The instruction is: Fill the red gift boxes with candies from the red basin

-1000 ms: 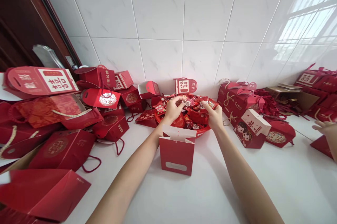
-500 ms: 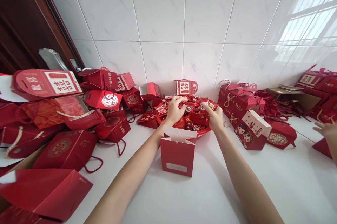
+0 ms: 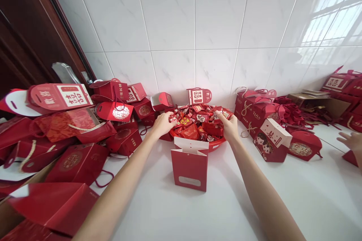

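Observation:
A round red basket [image 3: 217,143] heaped with wrapped candies [image 3: 190,131] stands near the wall. At its left rim my left hand [image 3: 163,124] is closed, its fingertips pinching a small red-and-white wrapped candy [image 3: 173,119]. My right hand [image 3: 230,125] is over the right rim, thumb and fingers closed on a red wrapped candy [image 3: 217,109], partly hidden by the thumb. In front of the basket, between my forearms, a red paper gift box [image 3: 189,167] stands upright with its top open and white flap raised.
Red gift boxes [image 3: 77,161] are piled on the left. More boxes, one with cartoon figures [image 3: 264,145], stand at the right beside a brown carton [image 3: 328,107]. Another person's hand [image 3: 350,141] shows at the right edge. A tiled wall [image 3: 172,14] rises behind.
My left hand has moved left from above the candies to the basket's left rim, with a candy in its fingertips. My right hand has stayed nearly in place.

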Tool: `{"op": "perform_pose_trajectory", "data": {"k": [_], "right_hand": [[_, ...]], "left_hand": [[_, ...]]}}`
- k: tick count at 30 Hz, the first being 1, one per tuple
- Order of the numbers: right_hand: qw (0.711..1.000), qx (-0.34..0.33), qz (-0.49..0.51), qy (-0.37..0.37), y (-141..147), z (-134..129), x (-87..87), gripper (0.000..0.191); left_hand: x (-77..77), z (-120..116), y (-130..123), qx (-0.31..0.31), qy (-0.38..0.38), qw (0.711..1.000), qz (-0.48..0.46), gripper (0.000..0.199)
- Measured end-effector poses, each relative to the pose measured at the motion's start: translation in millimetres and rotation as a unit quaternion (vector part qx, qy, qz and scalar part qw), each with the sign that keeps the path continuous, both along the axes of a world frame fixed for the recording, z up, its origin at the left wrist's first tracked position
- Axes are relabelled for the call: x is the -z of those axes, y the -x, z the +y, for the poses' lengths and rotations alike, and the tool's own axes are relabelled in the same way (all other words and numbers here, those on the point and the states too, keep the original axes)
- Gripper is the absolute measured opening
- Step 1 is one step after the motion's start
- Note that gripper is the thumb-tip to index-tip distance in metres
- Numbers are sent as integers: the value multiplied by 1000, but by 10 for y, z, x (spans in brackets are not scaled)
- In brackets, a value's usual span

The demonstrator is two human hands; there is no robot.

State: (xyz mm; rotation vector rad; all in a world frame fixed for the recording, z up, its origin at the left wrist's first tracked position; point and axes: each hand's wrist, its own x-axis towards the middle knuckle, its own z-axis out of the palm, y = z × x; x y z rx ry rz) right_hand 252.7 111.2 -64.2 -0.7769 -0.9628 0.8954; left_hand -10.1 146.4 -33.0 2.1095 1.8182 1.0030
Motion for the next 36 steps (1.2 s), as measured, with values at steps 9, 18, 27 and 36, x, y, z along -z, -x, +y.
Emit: {"op": "perform_pose_trajectory", "data": {"k": [9, 18, 27, 36], "right_hand": [[998, -65, -14, 12, 90, -95, -82, 37], [986, -142, -75, -45, 375, -475, -438, 28], [988, -81, -122, -51, 313, -712, -648, 26], [970, -68, -223, -72, 285, -928, -779, 23]], "left_hand": [[-83, -248, -357, 205, 42, 880, -426, 45], [-192, -602, -589, 246, 41, 811, -529, 46], [-240, -772, -487, 251, 25, 812, -527, 50], [-231, -959, -370, 252, 35, 837, -484, 59]]}}
